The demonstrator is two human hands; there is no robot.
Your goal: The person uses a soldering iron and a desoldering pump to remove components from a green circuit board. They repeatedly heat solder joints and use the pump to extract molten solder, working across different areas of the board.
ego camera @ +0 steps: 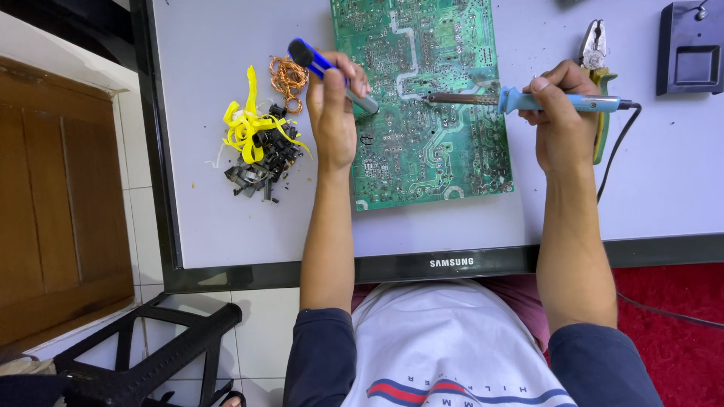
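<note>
A green circuit board (422,143) lies solder side up on a flat white panel (211,218). My right hand (562,120) grips a light-blue soldering iron (558,101), its metal tip resting on the board near its middle. My left hand (332,109) holds a blue and black desoldering pump (324,66) at a slant, its nozzle touching the board's left part, close to the iron's tip.
Left of the board lies a heap of black parts (260,162), yellow strips (249,124) and a coil of copper wire (288,78). Pliers (596,53) and a black stand (690,49) sit at the back right. The iron's cord (615,151) trails off the panel's near edge.
</note>
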